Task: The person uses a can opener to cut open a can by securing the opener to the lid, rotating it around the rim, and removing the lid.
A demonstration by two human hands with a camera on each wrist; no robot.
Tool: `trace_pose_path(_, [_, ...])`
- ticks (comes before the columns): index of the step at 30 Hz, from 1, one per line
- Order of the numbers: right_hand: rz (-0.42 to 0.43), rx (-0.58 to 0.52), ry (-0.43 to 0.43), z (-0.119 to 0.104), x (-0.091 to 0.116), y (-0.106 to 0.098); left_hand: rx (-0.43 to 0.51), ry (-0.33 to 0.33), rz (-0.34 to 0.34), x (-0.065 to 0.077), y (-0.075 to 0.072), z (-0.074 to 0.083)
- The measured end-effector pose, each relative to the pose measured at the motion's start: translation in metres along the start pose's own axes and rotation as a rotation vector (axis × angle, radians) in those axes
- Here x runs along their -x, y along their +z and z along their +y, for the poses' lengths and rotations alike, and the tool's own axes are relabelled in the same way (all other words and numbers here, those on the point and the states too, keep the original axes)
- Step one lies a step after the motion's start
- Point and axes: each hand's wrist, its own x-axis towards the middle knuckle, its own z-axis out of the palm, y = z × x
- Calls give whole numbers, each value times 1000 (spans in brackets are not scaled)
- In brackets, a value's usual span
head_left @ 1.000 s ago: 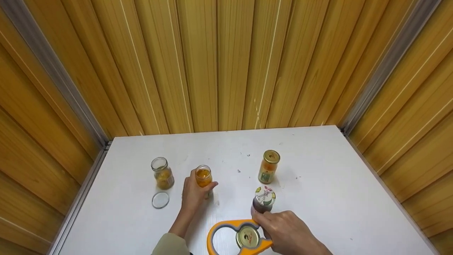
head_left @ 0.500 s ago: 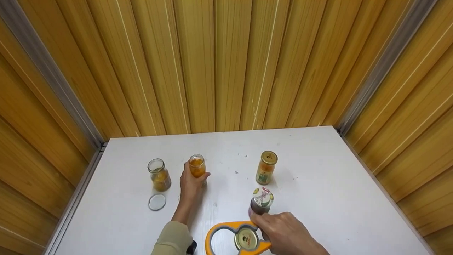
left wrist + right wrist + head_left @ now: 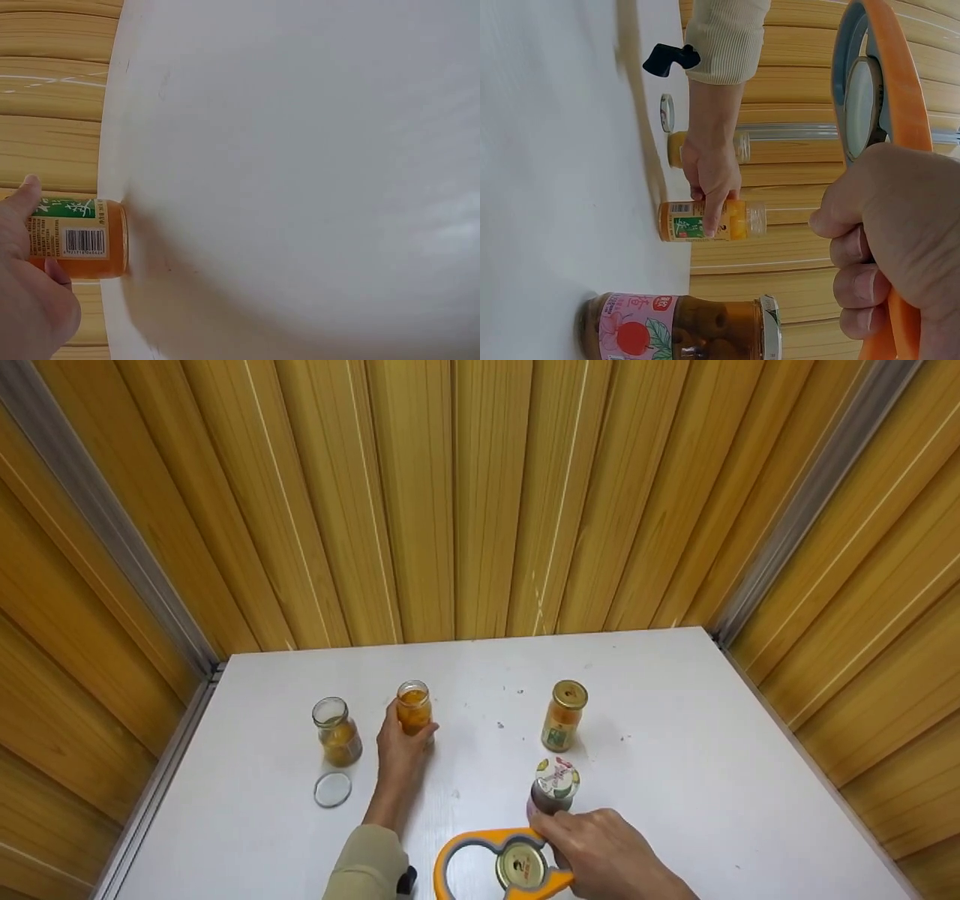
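My left hand (image 3: pixel 401 750) grips an uncapped glass jar of orange fruit (image 3: pixel 414 706) round its side, thumb to the right. The jar is upright, its base at or just over the table; its green label shows in the left wrist view. My right hand (image 3: pixel 604 851) holds an orange-and-grey jar opener (image 3: pixel 480 837) above the near edge. A gold lid (image 3: pixel 523 865) is lodged in the opener's smaller ring. Just beyond that hand stands a dark fruit jar with a patterned lid (image 3: pixel 556 778); its pink label (image 3: pixel 637 330) faces the right wrist camera.
A gold-capped jar of orange fruit (image 3: pixel 564 716) stands farther back on the right. To the left is another uncapped jar (image 3: pixel 341 741) of yellowish fruit, with a loose lid (image 3: pixel 332 790) lying in front. Wood-patterned walls (image 3: pixel 491 510) enclose the white table (image 3: pixel 480 675).
My left hand has carried the uncapped orange fruit jar away from me and slightly left, slowing in the last half second. The right hand and jar opener have stayed nearly still.
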Motion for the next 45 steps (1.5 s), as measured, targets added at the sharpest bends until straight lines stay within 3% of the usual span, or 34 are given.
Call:
trace_pose_path(10, [4,35,-21,-2,1,0,-19,10,0,-1,-4,1])
trace_pose_path(17, [-9,68,6,-2,0,0,-42,69,-11,3,-7,0])
trace_pose_path(20, [-18,69,9,-3,-1,0,-64,62,-4,6,-9,2])
trace_pose_path(25, [-18,51,21,-4,-1,-1,-84,-19,3,12,-15,7])
trace_pose_path(28, [-19,30,30,-5,-2,-1,-69,-51,37,20,-21,11])
trace_pose_path(33, [-52,19,57,-5,-3,-5,-21,-49,95,37,-29,19])
trace_pose_path(45, [-66,16,76,-6,-3,-5,54,-189,-104,92,-39,42])
